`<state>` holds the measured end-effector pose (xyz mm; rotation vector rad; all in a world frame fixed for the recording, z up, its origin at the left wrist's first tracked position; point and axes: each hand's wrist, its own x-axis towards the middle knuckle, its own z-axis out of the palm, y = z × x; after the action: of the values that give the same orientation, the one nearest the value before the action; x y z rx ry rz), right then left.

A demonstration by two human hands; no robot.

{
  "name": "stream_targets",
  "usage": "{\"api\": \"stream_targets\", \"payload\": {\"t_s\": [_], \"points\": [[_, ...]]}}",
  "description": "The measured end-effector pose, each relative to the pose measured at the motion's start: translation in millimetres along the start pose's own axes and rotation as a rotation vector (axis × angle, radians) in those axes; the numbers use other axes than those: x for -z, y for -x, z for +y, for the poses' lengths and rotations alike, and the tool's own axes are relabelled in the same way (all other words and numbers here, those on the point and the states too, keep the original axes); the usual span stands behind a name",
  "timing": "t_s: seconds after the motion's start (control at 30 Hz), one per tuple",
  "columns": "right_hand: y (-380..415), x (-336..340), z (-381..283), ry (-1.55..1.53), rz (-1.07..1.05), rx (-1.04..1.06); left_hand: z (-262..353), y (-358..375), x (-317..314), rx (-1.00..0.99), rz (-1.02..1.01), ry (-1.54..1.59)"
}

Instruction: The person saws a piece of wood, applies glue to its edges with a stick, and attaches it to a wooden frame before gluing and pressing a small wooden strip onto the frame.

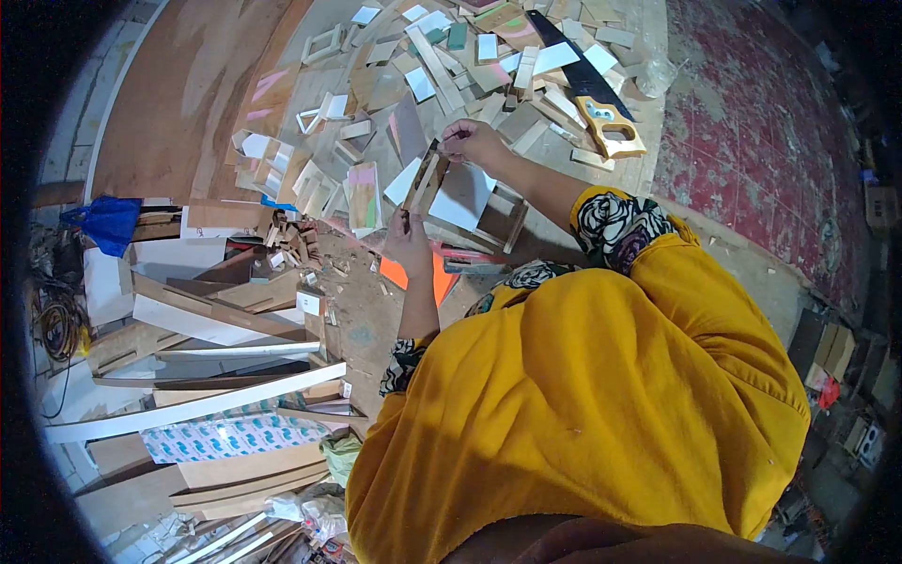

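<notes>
My left hand (409, 246) has its fingers closed at the lower end of a narrow wooden strip (426, 184). At the strip's upper end is my right hand (470, 141), its fingers pinched together around the tip. The strip slants between the two hands, with a dark edge along it. Just right of it lies a white panel (462, 195) beside a small wooden frame (502, 224). A board with pink and green marks (363, 195) lies left of the strip. Beneath my left hand shows an orange sheet (404, 274).
A handsaw (611, 129) with a wooden handle lies at the upper right among many wood offcuts. Long boards and strips (216, 399) are piled at the lower left. A large brown sheet (178, 94) lies upper left, near a blue bag (105, 224).
</notes>
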<state>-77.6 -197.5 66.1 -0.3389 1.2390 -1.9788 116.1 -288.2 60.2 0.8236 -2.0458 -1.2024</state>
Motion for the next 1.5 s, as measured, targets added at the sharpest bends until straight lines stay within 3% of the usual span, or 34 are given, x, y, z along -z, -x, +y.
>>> {"api": "stream_targets", "payload": {"t_s": [0.37,0.7,1.0,1.07,1.5], "points": [[0.6,-3.7,-0.5,-0.174,0.083,-0.035,11.8,2.4,-0.1,-0.063,-0.014,0.075],[1.1,1.2,3.8,-0.114,0.125,-0.133,-8.8,-0.5,0.5,-0.084,-0.017,0.000],[4.2,2.7,12.7,-0.116,0.120,-0.149,2.7,-0.6,-5.9,-0.060,0.006,0.186],[7.4,2.8,15.4,-0.113,0.103,-0.150,23.1,1.6,-3.3,-0.128,0.033,-0.034],[41.4,-10.4,29.0,0.052,-0.056,-0.216,18.1,-1.6,-5.7,-0.112,0.060,-0.106]]}}
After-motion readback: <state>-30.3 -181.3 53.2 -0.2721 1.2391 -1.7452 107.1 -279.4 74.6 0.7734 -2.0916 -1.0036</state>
